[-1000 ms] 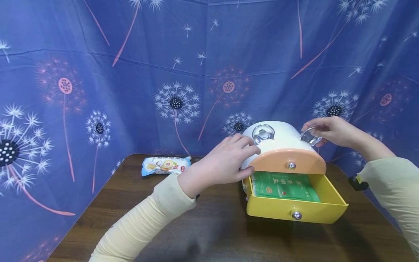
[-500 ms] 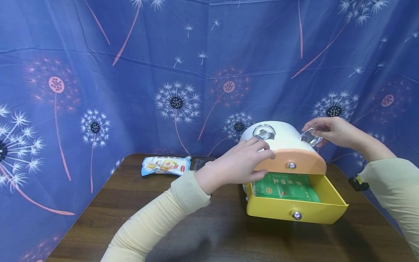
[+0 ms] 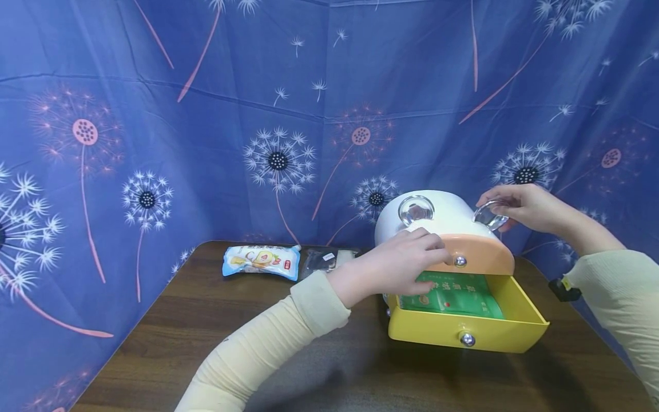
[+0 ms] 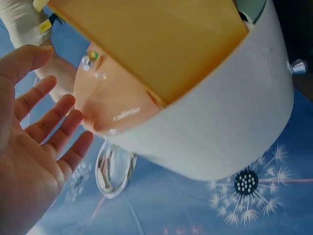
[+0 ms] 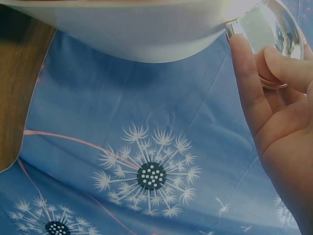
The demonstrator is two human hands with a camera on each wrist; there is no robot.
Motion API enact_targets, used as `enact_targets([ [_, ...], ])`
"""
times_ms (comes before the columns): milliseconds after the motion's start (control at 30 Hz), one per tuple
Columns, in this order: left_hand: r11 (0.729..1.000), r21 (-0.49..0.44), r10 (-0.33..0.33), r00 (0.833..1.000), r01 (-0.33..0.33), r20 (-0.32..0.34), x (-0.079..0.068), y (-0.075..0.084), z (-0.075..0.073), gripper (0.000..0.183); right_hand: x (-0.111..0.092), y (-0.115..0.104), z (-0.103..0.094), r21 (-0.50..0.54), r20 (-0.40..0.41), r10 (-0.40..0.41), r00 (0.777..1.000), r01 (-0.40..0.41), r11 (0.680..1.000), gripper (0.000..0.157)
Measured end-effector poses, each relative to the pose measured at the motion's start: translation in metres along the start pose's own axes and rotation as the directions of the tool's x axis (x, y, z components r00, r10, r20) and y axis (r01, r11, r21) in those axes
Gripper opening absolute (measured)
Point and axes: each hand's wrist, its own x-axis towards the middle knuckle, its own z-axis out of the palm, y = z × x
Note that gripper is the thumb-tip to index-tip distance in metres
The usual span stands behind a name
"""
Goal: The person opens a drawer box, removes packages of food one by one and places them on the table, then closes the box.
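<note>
A small white drawer cabinet [image 3: 447, 207] with a domed top stands at the right of the table. Its upper orange drawer [image 3: 486, 252] is closed; the yellow drawer [image 3: 427, 327] below is pulled out and holds a green packet [image 3: 465, 297] with printed writing. My left hand [image 3: 399, 263] is in front of the orange drawer, its fingertips close to the silver knob [image 3: 460, 261]; in the left wrist view its fingers [image 4: 51, 120] are spread and hold nothing. With my right hand [image 3: 527, 207], I grip the round silver ornament [image 3: 486, 215] at the cabinet's right, thumb against its face.
A blue-and-white snack packet [image 3: 261, 261] lies at the table's back left. Beside it is a dark clear-wrapped packet [image 3: 319, 260], partly behind my left arm. A second round silver ornament [image 3: 415, 209] sits on the cabinet's left. A blue dandelion-print curtain [image 3: 216, 143] hangs behind.
My left hand has moved right, from the cabinet's left side across to the orange drawer's knob. My right hand stays on the silver ornament, and the yellow drawer has not moved.
</note>
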Motion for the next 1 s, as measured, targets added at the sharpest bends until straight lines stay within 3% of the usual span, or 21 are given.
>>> enact_targets([
  [200,0.999,0.017,0.041,0.996,-0.043,0.074,0.011,0.01,0.006,0.054,0.0,0.0,0.001,0.0,-0.003,-0.01,1.0,0.01,1.0,0.029],
  [367,0.993,0.076,0.084,0.994,-0.09,0.072,0.017,0.016,0.015,0.053,0.0,-0.001,0.001,0.002,-0.003,-0.001,1.0,0.001,1.0,0.029],
  [633,0.985,0.042,0.163,0.982,-0.167,0.092,0.026,0.018,0.031,0.054,0.001,-0.002,0.001,0.002,-0.001,0.003,1.0,-0.003,1.0,0.028],
  [867,0.971,0.103,0.208,0.975,-0.215,0.082,0.029,0.018,0.035,0.053,0.0,-0.001,0.001,-0.006,-0.003,0.009,1.0,-0.009,1.0,0.029],
  [1000,0.96,0.129,0.234,0.965,-0.248,0.117,0.031,0.02,0.04,0.05,0.0,0.0,0.002,-0.002,-0.01,-0.003,1.0,0.003,1.0,0.029],
])
